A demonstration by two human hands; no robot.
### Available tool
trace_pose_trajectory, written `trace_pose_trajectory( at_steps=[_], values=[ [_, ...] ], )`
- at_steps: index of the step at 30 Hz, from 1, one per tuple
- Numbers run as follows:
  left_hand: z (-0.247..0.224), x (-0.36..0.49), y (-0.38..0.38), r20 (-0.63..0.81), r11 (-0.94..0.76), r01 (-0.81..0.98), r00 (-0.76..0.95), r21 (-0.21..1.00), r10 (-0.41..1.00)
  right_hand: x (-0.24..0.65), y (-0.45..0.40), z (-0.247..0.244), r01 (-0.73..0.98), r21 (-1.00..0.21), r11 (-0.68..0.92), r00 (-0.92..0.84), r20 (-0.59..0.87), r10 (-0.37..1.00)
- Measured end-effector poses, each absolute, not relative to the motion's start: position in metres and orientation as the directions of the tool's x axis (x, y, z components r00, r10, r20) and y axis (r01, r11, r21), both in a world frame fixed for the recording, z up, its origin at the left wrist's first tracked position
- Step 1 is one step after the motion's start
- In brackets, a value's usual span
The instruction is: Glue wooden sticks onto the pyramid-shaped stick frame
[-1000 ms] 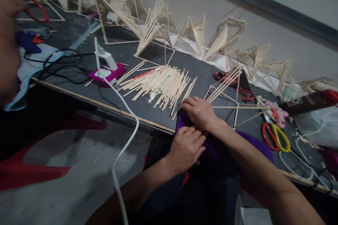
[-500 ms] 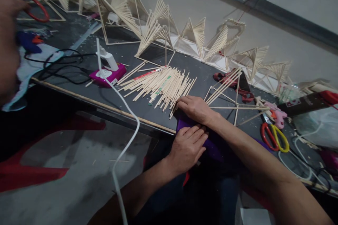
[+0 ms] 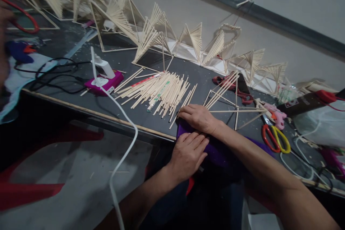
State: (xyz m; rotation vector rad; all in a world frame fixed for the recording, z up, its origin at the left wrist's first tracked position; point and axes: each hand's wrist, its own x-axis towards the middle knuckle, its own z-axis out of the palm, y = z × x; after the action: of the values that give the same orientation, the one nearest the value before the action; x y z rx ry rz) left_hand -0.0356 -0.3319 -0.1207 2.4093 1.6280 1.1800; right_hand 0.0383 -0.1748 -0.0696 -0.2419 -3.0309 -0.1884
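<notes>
My left hand (image 3: 187, 156) lies with its fingers stretched out over a purple cloth (image 3: 183, 126) at the table's front edge. Just beyond it, my right hand (image 3: 198, 118) rests on the same cloth, its fingers curled and pressed together. What those fingers hold, if anything, is hidden. Close to the right fingertips lies a loose pile of thin wooden sticks (image 3: 161, 93), with a green-printed clear wrapper (image 3: 159, 97) among them. To the right of my hands stands a partly built stick frame (image 3: 222, 95).
Finished stick models (image 3: 188, 39) line the wall. A magenta power socket (image 3: 105, 82) with a white cable (image 3: 129, 147) stands left. Scissors (image 3: 280, 140), a pink glue gun (image 3: 277, 115) and a dark bottle (image 3: 302, 102) lie right. Another person's hand (image 3: 5, 14) is near a red-handled tool (image 3: 29, 21).
The view has shifted, so the table appears further left and slightly lower. Both my hands keep nearly the same places on the purple cloth. A narrow gap shows between the pile and a few sticks.
</notes>
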Motion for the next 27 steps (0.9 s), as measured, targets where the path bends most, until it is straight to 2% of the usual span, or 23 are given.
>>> trace_pose_trajectory(
  at_steps=[13, 19, 24, 27],
  values=[
    [-0.118, -0.037, -0.332, 0.568, -0.459, 0.792, 0.177, 0.403, 0.804, 0.025, -0.176, -0.053, 0.115, 0.133, 0.984, -0.992, -0.035, 0.121],
    [-0.118, -0.038, -0.328, 0.559, -0.461, 0.796, 0.192, 0.392, 0.807, 0.023, -0.177, -0.049, 0.006, 0.193, 0.981, -0.997, -0.072, 0.02],
    [-0.114, -0.037, -0.327, 0.55, -0.467, 0.805, 0.217, 0.367, 0.807, 0.019, -0.178, -0.049, 0.012, 0.198, 0.98, -1.0, -0.001, 0.012],
    [-0.111, -0.037, -0.328, 0.523, -0.461, 0.809, 0.233, 0.363, 0.82, 0.022, -0.18, -0.038, 0.122, 0.114, 0.986, -0.971, 0.218, 0.095]
  ],
)
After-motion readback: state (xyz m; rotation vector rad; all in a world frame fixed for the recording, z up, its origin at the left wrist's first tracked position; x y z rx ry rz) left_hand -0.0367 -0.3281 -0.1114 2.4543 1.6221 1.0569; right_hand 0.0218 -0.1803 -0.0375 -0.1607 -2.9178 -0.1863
